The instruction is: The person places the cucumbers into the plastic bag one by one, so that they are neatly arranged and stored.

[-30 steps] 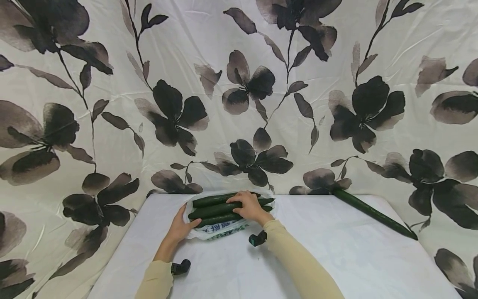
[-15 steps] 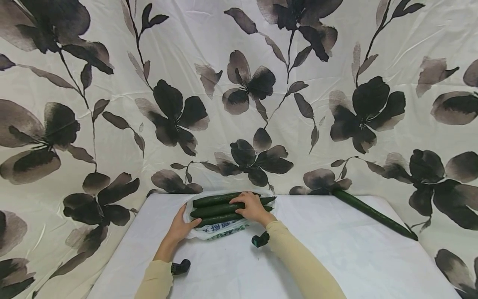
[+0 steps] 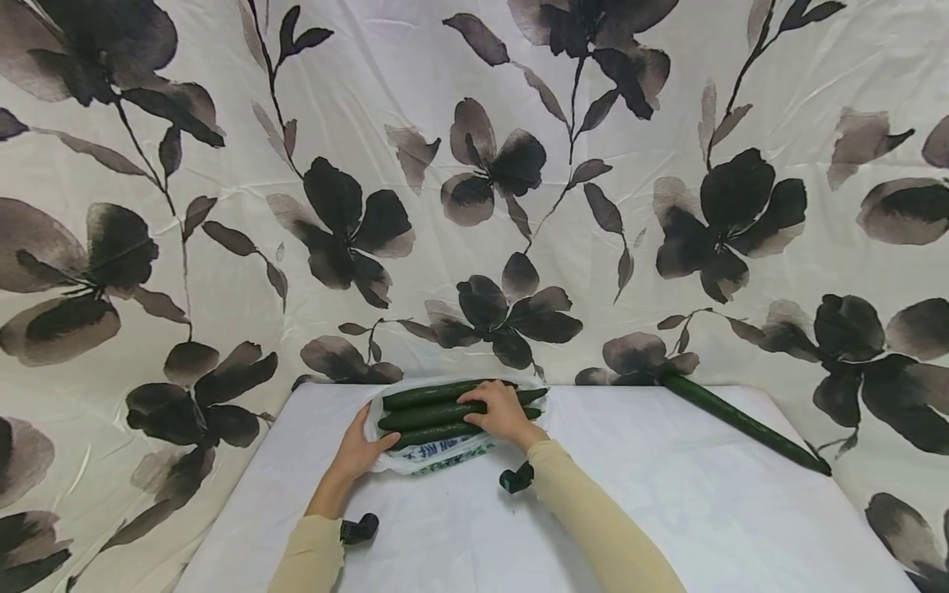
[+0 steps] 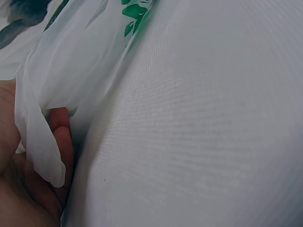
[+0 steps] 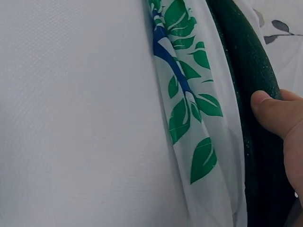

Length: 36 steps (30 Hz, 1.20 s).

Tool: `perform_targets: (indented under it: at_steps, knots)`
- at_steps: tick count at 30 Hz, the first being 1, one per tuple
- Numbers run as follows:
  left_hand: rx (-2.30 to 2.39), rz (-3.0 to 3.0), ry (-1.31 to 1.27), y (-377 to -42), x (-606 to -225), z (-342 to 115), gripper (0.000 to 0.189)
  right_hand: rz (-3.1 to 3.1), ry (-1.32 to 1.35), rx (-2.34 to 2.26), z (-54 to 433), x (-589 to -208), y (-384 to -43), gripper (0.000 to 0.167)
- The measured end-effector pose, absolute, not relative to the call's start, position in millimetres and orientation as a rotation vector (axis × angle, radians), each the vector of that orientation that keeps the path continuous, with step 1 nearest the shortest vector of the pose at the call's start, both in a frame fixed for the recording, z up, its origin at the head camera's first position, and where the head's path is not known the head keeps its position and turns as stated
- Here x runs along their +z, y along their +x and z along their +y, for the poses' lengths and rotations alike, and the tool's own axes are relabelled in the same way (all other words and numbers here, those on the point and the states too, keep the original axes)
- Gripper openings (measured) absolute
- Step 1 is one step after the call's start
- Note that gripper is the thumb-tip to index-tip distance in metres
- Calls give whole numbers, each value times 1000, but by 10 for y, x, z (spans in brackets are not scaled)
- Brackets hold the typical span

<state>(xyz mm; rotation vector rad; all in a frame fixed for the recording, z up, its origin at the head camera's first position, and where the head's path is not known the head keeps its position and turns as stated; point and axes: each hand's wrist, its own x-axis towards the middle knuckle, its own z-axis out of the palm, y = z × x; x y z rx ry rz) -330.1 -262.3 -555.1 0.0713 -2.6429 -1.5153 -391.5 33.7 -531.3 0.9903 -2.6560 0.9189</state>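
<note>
A white plastic bag (image 3: 454,458) with green and blue print lies at the back of the table. Several dark green cucumbers rest in its open mouth, side by side. At the bag's left end, my left hand (image 3: 354,455) holds the plastic, its thumb by the tip of the front cucumber (image 3: 433,435). The left wrist view shows the bag's edge (image 4: 40,146) between thumb and curled fingers. My right hand (image 3: 504,413) grips the middle cucumber (image 3: 423,417) from above, near its right part. In the right wrist view the thumb (image 5: 272,109) presses on dark green skin.
One loose cucumber (image 3: 745,423) lies slantwise along the table's right side. The white-covered table (image 3: 608,461) meets a floral cloth (image 3: 489,206) hanging behind it. A black wrist camera (image 3: 516,477) hangs under the right wrist, another (image 3: 359,529) beside the left.
My right hand has shifted slightly to the right, and the middle cucumber has slid a little the same way. The left hand has stayed in place.
</note>
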Motion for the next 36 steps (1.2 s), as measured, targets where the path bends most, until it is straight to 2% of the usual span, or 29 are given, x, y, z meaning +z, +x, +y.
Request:
perform_targets:
  at_steps: [26, 36]
  knots:
    - [-1513, -2624, 74, -3273, -5537, -2613, 90, -2574, 913, 1052, 533, -5369, -3942, 25]
    - [-1514, -2633, 76, -3265, -5528, -2624, 90, -2491, 828, 1069, 830, -5323, -3929, 20]
